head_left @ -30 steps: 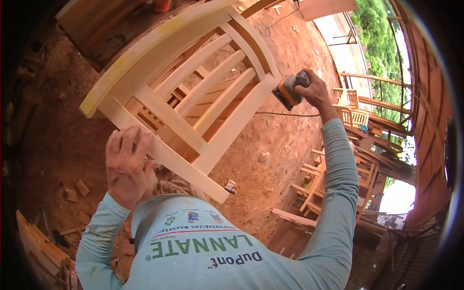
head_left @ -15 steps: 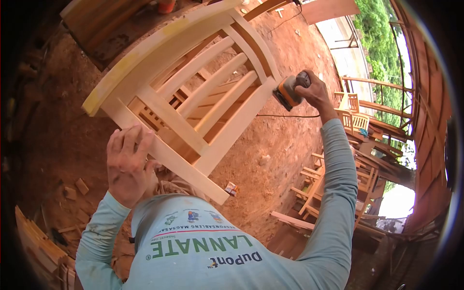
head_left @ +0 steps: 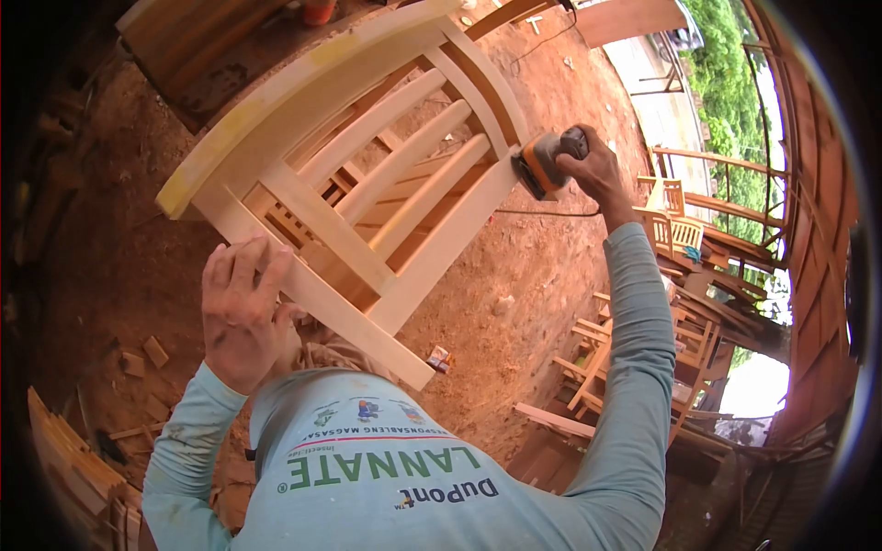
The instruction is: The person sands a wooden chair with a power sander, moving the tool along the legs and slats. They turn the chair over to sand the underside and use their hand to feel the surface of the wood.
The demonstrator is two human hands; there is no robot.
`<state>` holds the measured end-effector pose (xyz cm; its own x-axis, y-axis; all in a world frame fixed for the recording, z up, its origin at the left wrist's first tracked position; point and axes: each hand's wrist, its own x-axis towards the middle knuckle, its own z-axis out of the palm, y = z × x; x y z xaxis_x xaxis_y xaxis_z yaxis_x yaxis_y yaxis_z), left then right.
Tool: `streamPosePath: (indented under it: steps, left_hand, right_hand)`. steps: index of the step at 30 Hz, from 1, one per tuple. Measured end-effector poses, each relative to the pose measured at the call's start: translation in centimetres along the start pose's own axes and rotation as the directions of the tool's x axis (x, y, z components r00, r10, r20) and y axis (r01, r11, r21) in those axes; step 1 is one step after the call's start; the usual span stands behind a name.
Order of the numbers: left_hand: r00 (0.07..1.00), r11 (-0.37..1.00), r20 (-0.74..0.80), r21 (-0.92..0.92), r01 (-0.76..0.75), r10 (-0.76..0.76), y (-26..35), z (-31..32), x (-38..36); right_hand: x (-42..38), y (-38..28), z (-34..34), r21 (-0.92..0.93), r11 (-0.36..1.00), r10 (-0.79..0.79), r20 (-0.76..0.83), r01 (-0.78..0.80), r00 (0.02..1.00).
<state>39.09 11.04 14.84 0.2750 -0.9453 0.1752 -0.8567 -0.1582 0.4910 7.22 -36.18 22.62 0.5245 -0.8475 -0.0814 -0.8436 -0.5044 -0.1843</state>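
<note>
A pale wooden furniture frame [head_left: 317, 207] with curved rails and several rounded slats stands in front of me. My left hand [head_left: 246, 308] rests on its near rail at the left, fingers bent over the wood and close together. On the right, my right hand [head_left: 597, 170] is wrapped round an orange and black power sander [head_left: 544, 163]. The sander's pad is against the outer side of the frame near its upper right corner. A dark cord runs below the sander. My left palm and the underside of the pad are hidden.
Wooden chairs [head_left: 671, 230] and stacked frames [head_left: 597, 363] stand at the right. Scrap wood [head_left: 83, 459] lies at the lower left. A dark wooden piece [head_left: 197, 55] is at the upper left. A small wrapper [head_left: 439, 359] lies on the dirt floor.
My right hand and the sander have moved slightly left and up, and the sander has tilted a little. The left hand and the frame look the same.
</note>
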Motion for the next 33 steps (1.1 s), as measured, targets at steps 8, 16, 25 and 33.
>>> streamPosePath:
  steps: [8, 16, 25, 33]
  left_hand:
    - [1.0, 1.0, -0.005, -0.011, 0.008, -0.008, -0.1, 0.0, 0.0]
    - [1.0, 1.0, 0.011, 0.001, 0.0, 0.0, 0.0, -0.3, 0.2]
    - [1.0, 1.0, -0.009, 0.013, -0.013, 0.013, -0.4, 0.2, 0.0]
    - [1.0, 1.0, -0.017, 0.008, -0.011, 0.011, -0.4, 0.1, 0.0]
  right_hand:
    - [-0.1, 2.4, -1.8, -0.042, 0.998, 0.053, 0.128, -0.048, 0.99]
    - [0.4, 0.8, 0.5, 0.065, 0.998, -0.001, -0.029, 0.003, 1.0]
    - [-2.1, 4.3, -2.6, -0.155, 0.987, 0.055, 0.148, -0.031, 0.988]
    - [-8.2, 4.5, -3.4, -0.181, 0.98, 0.065, -0.098, -0.082, 0.993]
